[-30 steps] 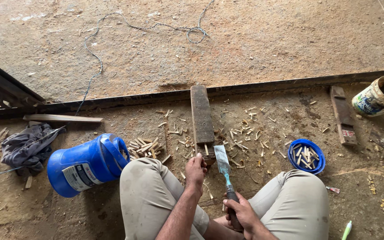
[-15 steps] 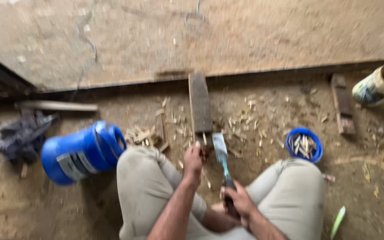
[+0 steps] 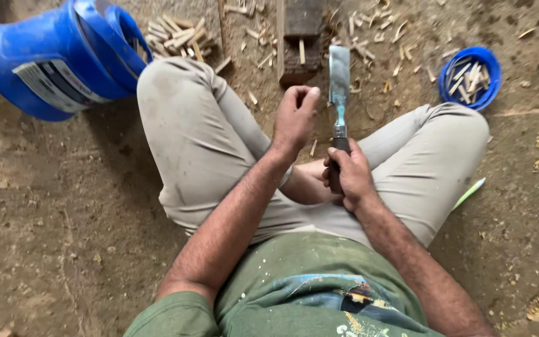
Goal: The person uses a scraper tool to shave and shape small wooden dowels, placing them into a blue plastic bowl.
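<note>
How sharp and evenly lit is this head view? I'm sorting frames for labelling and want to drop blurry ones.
Head view: sharp; the chisel in the right hand and the left hand have crisp edges. Light is soft and even, with faint shadows only beside the legs and blue bucket. No glare, barely a sheen on the blade. Slight wide-angle stretch at the edges.

The person sits with knees bent wide. The left hand [image 3: 294, 118] is loosely curled. The right hand [image 3: 347, 175] is closed tight in a fist.

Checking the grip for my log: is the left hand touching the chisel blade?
No: the left hand is curled beside the chisel with a gap showing, while the right hand grips its handle.
</note>
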